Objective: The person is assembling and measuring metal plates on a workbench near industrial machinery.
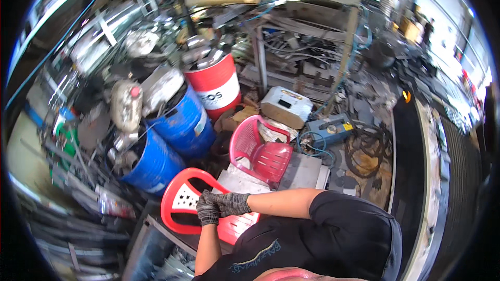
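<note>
Both of my hands wear grey knitted gloves and meet in front of a red plastic chair [173, 202] with a pale, perforated back. My left hand [208, 210] points upward with its fingers curled in. From the right, my right hand [234, 204] reaches across and presses against it, fingers closed. Whether anything small lies between them is hidden. Beyond my hands, a smaller dark red plastic armchair [274, 159] stands on a pale flat surface [307, 173].
Two blue drums [194, 123] and a red-and-white drum [214, 84] hold scrap. A dirty plastic jug [126, 106] sits by the blue drums. Farther right are a white box-shaped unit [286, 106], a blue-grey machine [330, 129] and coiled hose [367, 151]. Metal scrap [67, 229] heaps up left.
</note>
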{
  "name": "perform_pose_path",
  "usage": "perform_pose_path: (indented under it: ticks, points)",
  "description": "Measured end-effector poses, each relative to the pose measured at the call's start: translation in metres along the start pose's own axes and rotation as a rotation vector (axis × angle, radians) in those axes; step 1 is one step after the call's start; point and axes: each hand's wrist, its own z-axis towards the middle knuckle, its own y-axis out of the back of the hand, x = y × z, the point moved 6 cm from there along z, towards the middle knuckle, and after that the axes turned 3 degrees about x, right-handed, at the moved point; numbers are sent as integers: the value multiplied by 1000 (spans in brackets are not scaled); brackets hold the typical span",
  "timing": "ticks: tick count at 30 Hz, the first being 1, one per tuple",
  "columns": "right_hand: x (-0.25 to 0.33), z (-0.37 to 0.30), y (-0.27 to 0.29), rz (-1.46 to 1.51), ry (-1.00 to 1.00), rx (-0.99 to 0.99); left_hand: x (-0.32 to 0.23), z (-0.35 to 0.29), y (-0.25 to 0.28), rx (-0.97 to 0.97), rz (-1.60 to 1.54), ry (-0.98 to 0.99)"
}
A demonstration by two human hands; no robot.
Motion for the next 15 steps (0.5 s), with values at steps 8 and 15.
perform_pose_path:
  ticks: [8, 15]
  points:
    - [56, -185, 23, 26, 384, -273, -71, 12, -163, 405, 402, -333]
    - [23, -310, 80, -143, 650, 77, -167, -67, -256, 565, 391, -636]
